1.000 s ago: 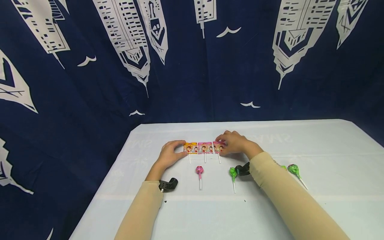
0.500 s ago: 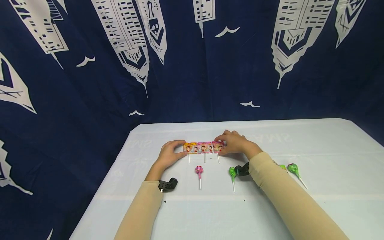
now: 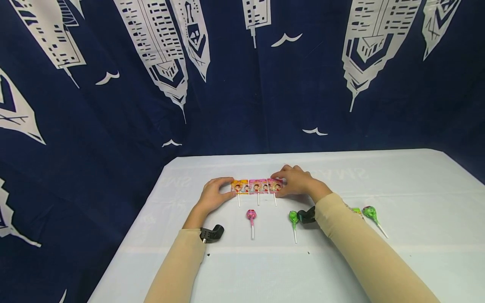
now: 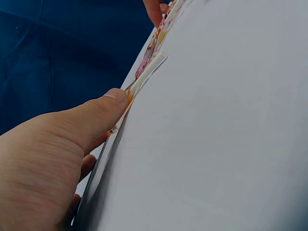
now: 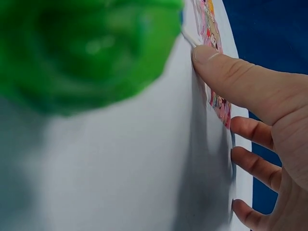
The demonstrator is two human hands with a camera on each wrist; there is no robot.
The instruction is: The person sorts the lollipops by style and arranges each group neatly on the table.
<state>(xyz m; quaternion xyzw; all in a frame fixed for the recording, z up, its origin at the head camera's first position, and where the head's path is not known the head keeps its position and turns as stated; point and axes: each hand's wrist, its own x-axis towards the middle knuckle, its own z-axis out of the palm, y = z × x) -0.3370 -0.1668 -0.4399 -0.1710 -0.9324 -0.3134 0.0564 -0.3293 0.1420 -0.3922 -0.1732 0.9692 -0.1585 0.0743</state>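
Note:
Three flat-wrapped lollipops lie side by side in a row, sticks toward the camera: an orange one (image 3: 243, 185), a pink one (image 3: 259, 186) and another pink one (image 3: 275, 185). The left hand (image 3: 212, 195) grips the orange wrapper at its left end, thumb at the near edge and fingers at the far edge. At the other end, the right hand (image 3: 300, 182) holds the rightmost pink wrapper between thumb and fingers, partly covering it. In the right wrist view the thumb (image 5: 221, 70) touches this wrapper (image 5: 224, 108) beside its stick.
On the white table (image 3: 265, 273), a round pink lollipop (image 3: 251, 214) and a green one (image 3: 293, 217) lie nearer the camera. Another green lollipop (image 3: 370, 213) is beyond the right forearm, beside a yellow-green wrapper (image 3: 357, 210) partly hidden by the sleeve. A dark blue curtain (image 3: 235, 118) hangs behind.
The rightmost pink lollipop has shifted slightly left with the right hand, closer against the middle one. The left hand keeps its grip on the orange wrapper.

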